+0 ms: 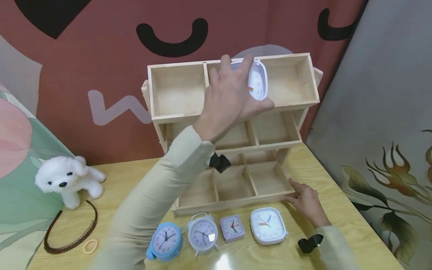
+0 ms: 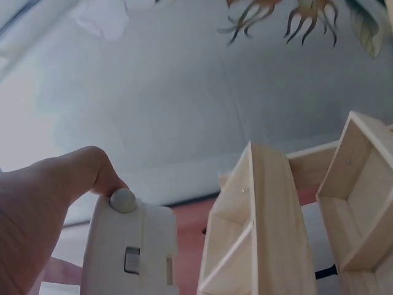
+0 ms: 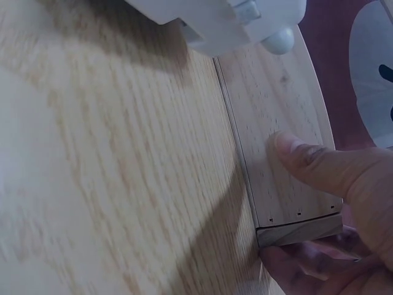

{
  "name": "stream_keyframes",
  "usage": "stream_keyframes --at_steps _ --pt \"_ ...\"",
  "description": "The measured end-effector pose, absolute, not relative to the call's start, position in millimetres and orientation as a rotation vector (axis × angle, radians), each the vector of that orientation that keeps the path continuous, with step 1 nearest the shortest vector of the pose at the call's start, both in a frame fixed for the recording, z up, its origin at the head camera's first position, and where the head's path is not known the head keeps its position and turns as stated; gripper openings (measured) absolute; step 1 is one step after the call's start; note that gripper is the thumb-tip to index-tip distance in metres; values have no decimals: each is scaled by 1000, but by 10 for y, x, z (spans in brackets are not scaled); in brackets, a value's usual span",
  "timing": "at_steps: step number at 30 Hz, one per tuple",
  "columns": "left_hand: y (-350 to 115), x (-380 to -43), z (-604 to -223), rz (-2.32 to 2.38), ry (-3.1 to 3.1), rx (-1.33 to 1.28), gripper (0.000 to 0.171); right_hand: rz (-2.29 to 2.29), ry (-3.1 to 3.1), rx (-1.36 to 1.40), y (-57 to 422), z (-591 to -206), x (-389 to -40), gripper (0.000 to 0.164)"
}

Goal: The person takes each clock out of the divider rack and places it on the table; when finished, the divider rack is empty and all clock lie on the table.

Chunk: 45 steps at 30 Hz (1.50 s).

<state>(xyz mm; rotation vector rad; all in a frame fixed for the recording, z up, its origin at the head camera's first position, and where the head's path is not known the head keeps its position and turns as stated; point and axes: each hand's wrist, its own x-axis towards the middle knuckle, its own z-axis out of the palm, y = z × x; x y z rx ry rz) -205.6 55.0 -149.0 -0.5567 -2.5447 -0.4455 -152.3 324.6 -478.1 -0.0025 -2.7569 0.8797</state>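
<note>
In the head view my left hand [image 1: 227, 90] grips a white rounded-square alarm clock [image 1: 259, 78] at the middle compartment of the top tier of a wooden tiered box [image 1: 233, 204]. The fingers and palm cover much of its dial. From the left wrist camera, the clock's back [image 2: 153, 246] shows, with a digit against its round grey knob. My right hand [image 1: 307, 202] pinches the front right corner of the box's bottom tier. In the right wrist view its thumb [image 3: 301, 153] lies on the front board and the other fingers wrap round the end.
Along the box's front stand a blue round clock [image 1: 165, 241], a white round clock [image 1: 202, 233], a small lilac square clock [image 1: 232, 228] and another white rounded-square clock [image 1: 268, 225]. At left are a white plush dog [image 1: 69, 178], a brown headband [image 1: 72, 245] and a beige ring [image 1: 90, 246].
</note>
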Motion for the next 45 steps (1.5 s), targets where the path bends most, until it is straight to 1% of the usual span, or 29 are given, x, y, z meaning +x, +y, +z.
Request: stream_keyframes --at_steps 4,7,10,14,17,19,22,26,30,35,45 --pt "267 -1706 -1504 -480 -2436 -706 89 809 -2753 6 3326 -4753 -1516 71" --pt "4 -1486 -1618 -454 -2376 -788 86 781 -2782 -14 3415 -4741 -1450 73" --pt "-279 -1326 -1826 -387 -2324 -837 84 771 -2820 -51 3491 -4728 -1374 75" --pt "-630 -1212 -2168 -322 -2348 -889 84 764 -2851 -83 3532 -4726 -1283 77" --pt "-907 -1200 -2516 -347 -2463 -836 85 750 -2850 -109 3543 -4747 -1196 78" --pt "-1098 -1245 -2789 -376 -2554 -739 85 741 -2851 -121 3555 -4763 -1150 78" --pt "-1332 -1445 -3232 -423 -2639 -633 85 714 -2837 -130 3569 -4773 -1119 76" --pt "-1530 -1789 -3821 -478 -2715 -603 85 697 -2820 -131 3580 -4777 -1107 75" --pt "-1605 -2021 -4228 -474 -2819 -571 86 706 -2796 -108 3562 -4787 -1126 75" --pt "-1618 -2156 -4488 -431 -2910 -541 89 700 -2768 -89 3529 -4808 -1143 73" --pt "-1638 -2195 -4653 -409 -2992 -487 87 707 -2781 -86 3521 -4776 -1151 73"
